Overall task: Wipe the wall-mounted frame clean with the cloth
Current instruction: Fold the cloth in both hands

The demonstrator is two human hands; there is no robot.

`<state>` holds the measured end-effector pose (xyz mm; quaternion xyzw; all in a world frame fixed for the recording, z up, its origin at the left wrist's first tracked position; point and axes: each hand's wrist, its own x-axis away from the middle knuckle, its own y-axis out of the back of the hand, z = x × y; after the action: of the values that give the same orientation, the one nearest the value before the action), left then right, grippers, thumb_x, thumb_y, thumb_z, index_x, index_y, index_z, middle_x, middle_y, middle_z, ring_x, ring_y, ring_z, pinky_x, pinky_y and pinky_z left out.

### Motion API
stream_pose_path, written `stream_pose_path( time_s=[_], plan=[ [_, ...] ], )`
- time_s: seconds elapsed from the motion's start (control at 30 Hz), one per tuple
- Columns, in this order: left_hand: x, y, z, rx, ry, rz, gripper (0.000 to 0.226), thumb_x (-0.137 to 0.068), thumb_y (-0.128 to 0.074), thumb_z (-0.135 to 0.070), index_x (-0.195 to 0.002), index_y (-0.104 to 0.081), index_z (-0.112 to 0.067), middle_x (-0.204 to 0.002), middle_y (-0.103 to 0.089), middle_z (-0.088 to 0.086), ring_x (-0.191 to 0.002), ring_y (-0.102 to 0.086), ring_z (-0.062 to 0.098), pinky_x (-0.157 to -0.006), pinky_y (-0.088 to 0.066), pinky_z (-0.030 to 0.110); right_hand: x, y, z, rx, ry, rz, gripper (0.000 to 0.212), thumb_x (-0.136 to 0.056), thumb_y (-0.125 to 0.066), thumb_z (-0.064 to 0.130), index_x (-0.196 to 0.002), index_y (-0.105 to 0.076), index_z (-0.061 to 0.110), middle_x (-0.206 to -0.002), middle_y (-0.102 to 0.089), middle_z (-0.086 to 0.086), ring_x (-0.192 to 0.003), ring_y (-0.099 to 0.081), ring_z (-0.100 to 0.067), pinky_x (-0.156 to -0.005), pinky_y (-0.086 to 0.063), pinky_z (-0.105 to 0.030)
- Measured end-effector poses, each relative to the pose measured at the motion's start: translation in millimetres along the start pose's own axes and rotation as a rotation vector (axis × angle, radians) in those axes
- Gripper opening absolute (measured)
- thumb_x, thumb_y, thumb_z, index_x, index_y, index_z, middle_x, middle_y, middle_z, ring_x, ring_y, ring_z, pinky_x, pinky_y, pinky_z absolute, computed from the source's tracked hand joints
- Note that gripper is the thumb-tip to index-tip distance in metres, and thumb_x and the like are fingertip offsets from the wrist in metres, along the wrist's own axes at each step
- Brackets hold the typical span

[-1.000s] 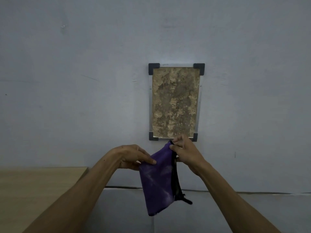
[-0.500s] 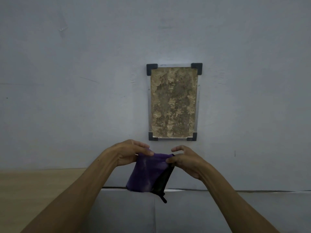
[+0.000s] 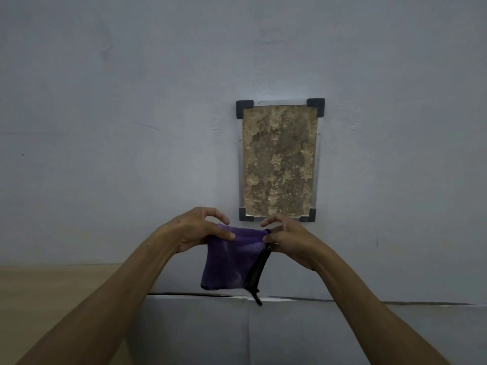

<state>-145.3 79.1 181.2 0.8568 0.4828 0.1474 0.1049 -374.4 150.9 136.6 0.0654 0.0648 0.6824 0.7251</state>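
A pale grey-blue wall [image 3: 131, 127] fills nearly the whole view, marked by a few faint scuffs. Low on the left lies a light wooden worktop [image 3: 52, 291], and beside it, under the hands, runs a grey surface with a seam [image 3: 342, 338] that meets the wall along a dark line. Mounted upright on the wall, right of centre, is the frame [image 3: 279, 160]: a tall rectangle with a mottled brown, rough-looking panel, a thin clear border and four dark corner brackets. Just below its lower edge, and apart from it, hangs the purple cloth [image 3: 232, 262], held taut along its top edge between both hands; a black trim runs down its right side and ends in a short black tag that dangles over the seam line. The left hand [image 3: 200, 233] pinches the cloth's upper left corner between thumb and curled fingers, index finger arched above it. The right hand [image 3: 287, 239] pinches the upper right corner by the black trim, its fingers curled, the tips close under the frame's bottom edge without touching it.
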Motion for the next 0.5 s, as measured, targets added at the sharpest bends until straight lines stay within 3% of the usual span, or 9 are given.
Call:
stream_pose_path(
  time_s=[0.1,0.23,0.33,0.43,0.5],
  plan=[
    [6.8,11.4,-2.5,-0.273,-0.051,0.039,0.047,-0.069,-0.089,-0.004,-0.111,-0.072,-0.014,-0.109,-0.072,0.011,-0.105,-0.067,0.026,-0.086,-0.060,0.034,-1.0,-6.4,6.8,0.189,0.091,-0.005,0.018,-0.096,-0.059,0.000,-0.106,-0.072,0.007,-0.104,-0.073,-0.016,-0.098,-0.069,-0.025,-0.095,-0.056,-0.040],
    [9.1,21.8,-2.2,-0.615,-0.136,-0.082,0.024,-0.080,-0.082,-0.009,-0.103,-0.078,-0.014,-0.099,-0.074,0.002,-0.097,-0.067,0.018,-0.088,-0.059,0.033,4.0,-9.8,22.2,0.263,0.116,0.084,0.014,-0.087,-0.079,0.019,-0.096,-0.079,0.008,-0.100,-0.077,-0.010,-0.102,-0.070,-0.021,-0.093,-0.053,-0.031],
    [16.4,30.4,-7.1,-0.604,-0.076,-0.031,0.017,-0.089,-0.074,-0.019,-0.104,-0.078,-0.011,-0.098,-0.074,0.002,-0.100,-0.066,0.019,-0.085,-0.058,0.030,1.8,-14.2,29.3,0.395,0.101,0.118,0.027,-0.072,-0.091,0.029,-0.092,-0.080,0.014,-0.096,-0.078,-0.003,-0.097,-0.070,-0.015,-0.086,-0.054,-0.031],
    [19.8,39.1,-7.4,-0.627,-0.048,-0.028,0.020,-0.093,-0.070,-0.028,-0.101,-0.078,-0.013,-0.100,-0.073,0.003,-0.103,-0.061,0.017,-0.088,-0.050,0.033,-6.2,-18.2,28.4,0.521,0.150,0.035,0.014,-0.081,-0.084,0.029,-0.089,-0.080,0.018,-0.092,-0.076,-0.003,-0.094,-0.069,-0.018,-0.088,-0.055,-0.042],
    [21.5,43.0,0.3,-0.468,-0.102,-0.055,0.022,-0.095,-0.067,-0.033,-0.101,-0.077,-0.015,-0.102,-0.074,0.004,-0.106,-0.062,0.018,-0.096,-0.046,0.036,-8.8,-20.1,27.3,0.454,0.175,0.010,0.012,-0.088,-0.076,0.030,-0.091,-0.080,0.019,-0.095,-0.077,-0.004,-0.099,-0.068,-0.019,-0.089,-0.052,-0.038]
  ],
)
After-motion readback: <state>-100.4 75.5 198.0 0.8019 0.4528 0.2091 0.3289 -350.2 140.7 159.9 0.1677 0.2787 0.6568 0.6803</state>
